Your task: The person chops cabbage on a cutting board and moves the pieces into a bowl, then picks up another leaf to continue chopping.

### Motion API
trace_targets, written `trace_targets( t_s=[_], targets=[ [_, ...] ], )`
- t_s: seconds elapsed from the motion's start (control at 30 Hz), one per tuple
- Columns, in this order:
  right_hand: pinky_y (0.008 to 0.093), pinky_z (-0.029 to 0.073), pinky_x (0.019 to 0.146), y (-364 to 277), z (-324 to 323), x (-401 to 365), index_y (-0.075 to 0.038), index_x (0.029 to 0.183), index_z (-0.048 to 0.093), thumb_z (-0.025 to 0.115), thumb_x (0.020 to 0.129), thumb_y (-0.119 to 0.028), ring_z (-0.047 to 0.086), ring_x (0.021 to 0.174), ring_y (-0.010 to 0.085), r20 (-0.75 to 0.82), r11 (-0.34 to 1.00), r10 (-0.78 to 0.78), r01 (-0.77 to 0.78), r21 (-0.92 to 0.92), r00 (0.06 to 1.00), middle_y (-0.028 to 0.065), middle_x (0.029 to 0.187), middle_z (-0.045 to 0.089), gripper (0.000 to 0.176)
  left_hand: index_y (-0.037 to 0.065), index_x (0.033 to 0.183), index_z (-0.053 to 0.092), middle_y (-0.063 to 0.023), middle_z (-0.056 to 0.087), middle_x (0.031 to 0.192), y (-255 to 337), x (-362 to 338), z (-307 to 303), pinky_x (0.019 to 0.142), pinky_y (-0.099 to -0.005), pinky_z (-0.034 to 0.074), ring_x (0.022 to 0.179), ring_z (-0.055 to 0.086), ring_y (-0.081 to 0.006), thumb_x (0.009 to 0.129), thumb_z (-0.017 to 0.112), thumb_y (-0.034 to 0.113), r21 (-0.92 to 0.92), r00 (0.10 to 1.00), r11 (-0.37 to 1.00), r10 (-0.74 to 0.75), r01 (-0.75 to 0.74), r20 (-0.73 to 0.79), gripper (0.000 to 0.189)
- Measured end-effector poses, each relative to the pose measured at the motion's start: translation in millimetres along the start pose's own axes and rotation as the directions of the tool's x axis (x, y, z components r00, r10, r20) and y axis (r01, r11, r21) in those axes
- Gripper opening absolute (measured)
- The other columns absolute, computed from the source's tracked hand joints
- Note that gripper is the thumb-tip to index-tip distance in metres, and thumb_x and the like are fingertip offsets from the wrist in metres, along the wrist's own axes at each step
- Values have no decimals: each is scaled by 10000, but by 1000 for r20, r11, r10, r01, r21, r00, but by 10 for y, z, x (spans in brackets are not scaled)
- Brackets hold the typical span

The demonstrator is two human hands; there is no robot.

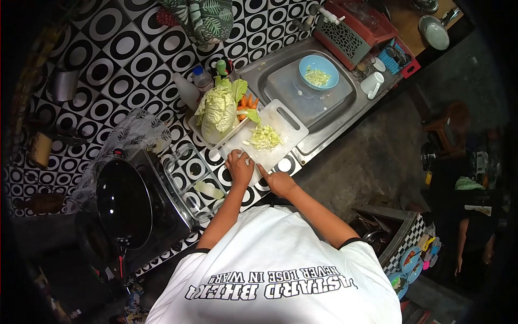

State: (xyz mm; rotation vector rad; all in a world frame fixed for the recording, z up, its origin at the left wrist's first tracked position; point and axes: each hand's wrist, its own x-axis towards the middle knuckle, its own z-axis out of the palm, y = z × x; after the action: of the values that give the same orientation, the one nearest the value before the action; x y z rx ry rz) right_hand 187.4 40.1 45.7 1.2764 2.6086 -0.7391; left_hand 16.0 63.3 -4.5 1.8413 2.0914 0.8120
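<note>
My left hand (240,167) presses down on a small pale vegetable piece at the near edge of the white cutting board (286,127); the fingers hide most of it. My right hand (279,182) is closed just to its right, and what looks like a thin knife blade (261,170) points toward the left hand. A heap of chopped cabbage (265,137) lies in the middle of the board. Behind it a white tray (208,135) holds a napa cabbage (218,108) and carrots (247,102).
A blue bowl (318,71) of chopped greens sits on a tray in the steel sink (324,135). A white mug (372,83) and red rack (356,27) stand right. A glass dish (189,178) and black wok (123,202) on the stove are left. Bottles (202,78) line the tiled wall.
</note>
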Motion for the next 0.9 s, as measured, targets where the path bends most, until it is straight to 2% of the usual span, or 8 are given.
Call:
trace_targets(
  t_s=[0.2,0.83,0.9],
  targets=[
    [430,530,586,14,53,-8,-22,1522,140,507,789,-29,663,640,323,-54,1000,-21,20,-20,998,161,764,680,820,112,818,670,-63,538,1079,4,-1,-3,931,-453,345,1112,471,-279,687,734,135,19,1000,1000,0,-1,7,148],
    [431,524,568,36,117,43,-14,1521,140,486,793,-40,658,625,328,-27,999,-4,5,37,1000,173,742,679,806,97,821,674,-80,544,1092,23,4,-47,936,-445,341,1104,480,-286,697,729,146,14,1000,1000,-2,2,27,143],
    [434,523,561,34,114,42,-19,1525,116,488,789,-44,656,619,327,-30,1000,-1,2,23,1000,173,734,677,825,72,826,667,-104,536,1088,41,6,-62,945,-453,326,1096,472,-293,721,719,135,0,999,1000,-3,3,42,133]
  ],
)
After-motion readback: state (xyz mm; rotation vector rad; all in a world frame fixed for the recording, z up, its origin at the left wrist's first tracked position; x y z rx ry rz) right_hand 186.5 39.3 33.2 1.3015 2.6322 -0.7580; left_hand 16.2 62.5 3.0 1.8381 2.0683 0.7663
